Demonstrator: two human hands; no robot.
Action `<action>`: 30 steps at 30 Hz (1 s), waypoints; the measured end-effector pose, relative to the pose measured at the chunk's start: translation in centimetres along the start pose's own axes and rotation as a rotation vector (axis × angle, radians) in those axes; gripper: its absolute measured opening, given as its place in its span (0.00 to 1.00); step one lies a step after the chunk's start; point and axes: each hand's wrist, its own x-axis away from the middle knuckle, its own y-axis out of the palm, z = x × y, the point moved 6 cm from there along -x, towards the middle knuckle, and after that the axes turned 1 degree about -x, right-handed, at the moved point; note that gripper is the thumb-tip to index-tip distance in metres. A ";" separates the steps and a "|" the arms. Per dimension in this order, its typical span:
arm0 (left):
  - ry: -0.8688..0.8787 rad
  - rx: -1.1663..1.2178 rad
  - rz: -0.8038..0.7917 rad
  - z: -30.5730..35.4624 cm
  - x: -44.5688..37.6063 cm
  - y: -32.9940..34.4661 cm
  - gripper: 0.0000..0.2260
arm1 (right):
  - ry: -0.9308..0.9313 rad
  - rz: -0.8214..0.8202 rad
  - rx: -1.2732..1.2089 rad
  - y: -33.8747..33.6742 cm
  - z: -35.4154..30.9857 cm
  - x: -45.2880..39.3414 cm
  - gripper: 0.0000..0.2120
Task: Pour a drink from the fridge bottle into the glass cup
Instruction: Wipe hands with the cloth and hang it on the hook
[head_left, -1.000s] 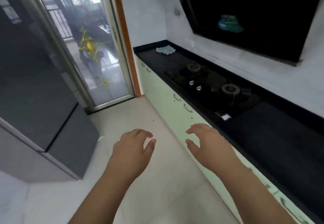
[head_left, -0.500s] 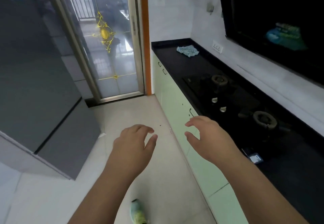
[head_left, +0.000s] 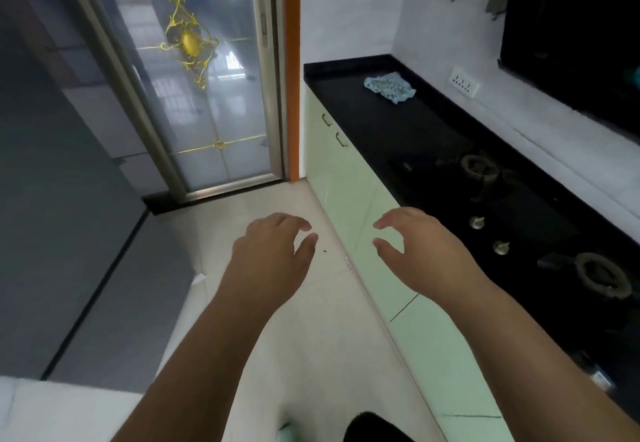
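A dark grey fridge (head_left: 62, 234) stands at the left with its doors closed. No bottle and no glass cup are in view. My left hand (head_left: 273, 261) hovers over the pale floor with fingers loosely curled and holds nothing. My right hand (head_left: 422, 251) hangs beside it, in front of the green cabinet fronts, fingers relaxed and empty.
A black counter (head_left: 374, 119) runs along the right wall with a gas hob (head_left: 485, 199) and a blue cloth (head_left: 389, 87). Pale green cabinets (head_left: 349, 185) sit under it. A glass sliding door (head_left: 204, 88) stands straight ahead. Pale floor (head_left: 277, 355) lies between fridge and counter.
The view has swung right and moved toward the door; the fridge now fills more of the left edge. Both hands stay raised and empty in much the same pose.
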 end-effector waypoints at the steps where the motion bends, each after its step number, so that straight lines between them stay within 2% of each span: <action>1: 0.003 0.003 0.001 -0.9 -1.2 -0.3 0.16 | -0.006 -0.006 -0.004 0.6 -0.6 -1.4 0.15; 9: -0.045 -0.025 -0.001 -9.3 -12.3 -2.6 0.16 | -0.054 -0.020 -0.078 5.4 -4.9 -15.4 0.14; 19: -0.154 -0.114 -0.023 -16.5 -29.5 -6.9 0.15 | -0.105 -0.057 -0.165 10.4 -10.1 -37.5 0.14; 24: -0.114 -0.058 0.015 -19.3 -37.9 -9.0 0.15 | -0.106 -0.071 -0.128 9.9 -12.6 -45.8 0.15; 30: -0.003 -0.003 -0.023 -21.3 -50.2 -8.6 0.13 | 0.002 -0.054 -0.111 10.7 -10.9 -54.8 0.16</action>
